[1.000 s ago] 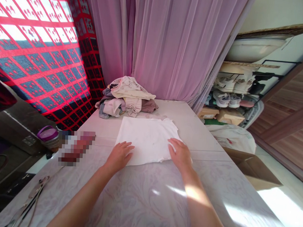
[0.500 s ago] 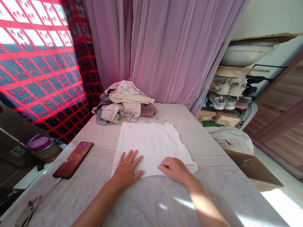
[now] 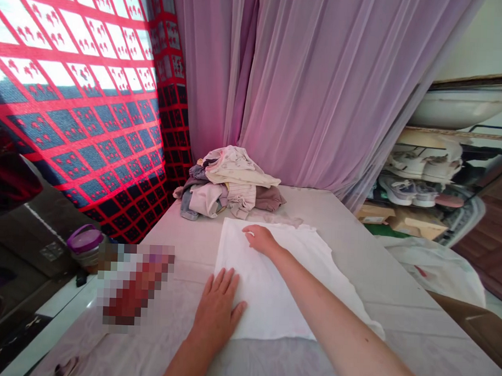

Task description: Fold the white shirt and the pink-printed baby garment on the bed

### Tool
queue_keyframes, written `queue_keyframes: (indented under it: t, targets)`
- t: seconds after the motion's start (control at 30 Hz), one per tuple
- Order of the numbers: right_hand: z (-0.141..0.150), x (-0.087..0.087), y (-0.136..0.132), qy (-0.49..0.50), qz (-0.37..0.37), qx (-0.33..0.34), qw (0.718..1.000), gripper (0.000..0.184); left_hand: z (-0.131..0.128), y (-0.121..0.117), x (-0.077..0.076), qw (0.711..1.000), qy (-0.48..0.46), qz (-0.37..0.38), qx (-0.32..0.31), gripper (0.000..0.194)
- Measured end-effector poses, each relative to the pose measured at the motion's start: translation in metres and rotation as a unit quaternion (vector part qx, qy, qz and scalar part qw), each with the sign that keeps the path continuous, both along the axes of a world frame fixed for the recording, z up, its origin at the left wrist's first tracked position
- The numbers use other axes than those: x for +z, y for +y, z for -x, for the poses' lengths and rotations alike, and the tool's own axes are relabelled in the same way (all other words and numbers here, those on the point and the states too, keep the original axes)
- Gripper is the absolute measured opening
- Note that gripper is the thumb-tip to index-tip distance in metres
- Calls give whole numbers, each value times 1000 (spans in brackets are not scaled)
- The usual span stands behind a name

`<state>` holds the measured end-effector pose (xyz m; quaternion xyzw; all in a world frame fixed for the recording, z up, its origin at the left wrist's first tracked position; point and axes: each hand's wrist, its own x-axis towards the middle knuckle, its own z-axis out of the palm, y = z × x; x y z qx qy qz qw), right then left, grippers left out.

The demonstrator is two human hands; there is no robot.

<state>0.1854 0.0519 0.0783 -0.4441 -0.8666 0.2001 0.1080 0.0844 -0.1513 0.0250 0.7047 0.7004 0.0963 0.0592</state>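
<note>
A white cloth garment (image 3: 268, 287) lies flat on the table, its edges a little uneven. My left hand (image 3: 217, 313) rests flat with spread fingers on the table, against the cloth's near left edge. My right hand (image 3: 261, 237) reaches across and lies on the cloth's far part, fingers together, with no fold gathered in them. My right forearm covers the cloth's right side. A pile of folded clothes (image 3: 230, 184) sits beyond the cloth.
The table's pale cover (image 3: 183, 240) ends at a far edge against a lilac curtain (image 3: 320, 91). A pixelated phone (image 3: 134, 282) and a purple-lidded jar (image 3: 85, 245) are at the left. A shoe rack (image 3: 420, 172) and cardboard stand right.
My right hand has moved from the cloth's near edge to its far part, and my forearm now crosses the cloth. My left hand stays near the left edge. The view has turned slightly.
</note>
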Motion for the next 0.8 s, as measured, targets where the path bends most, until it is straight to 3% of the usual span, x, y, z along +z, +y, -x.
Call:
queue_keyframes:
  t: [0.2, 0.33, 0.47, 0.63, 0.8]
  targets:
    - [72, -7, 47, -4, 7, -12, 1000, 42, -5, -2, 6, 999, -45, 24, 7, 58]
    - [93, -11, 63, -4, 38, -2, 999, 39, -4, -2, 6, 997, -77, 27, 10, 58]
    - [81, -10, 70, 36, 69, 20, 997, 23, -3, -3, -8, 997, -66, -30, 18, 59]
    - [39, -8, 71, 124, 103, 29, 987, 25, 0, -2, -31, 976, -43, -175, 126, 63]
    - [9, -10, 66, 250, 154, 16, 956, 17, 6, 3, -34, 961, -107, -207, 148, 60]
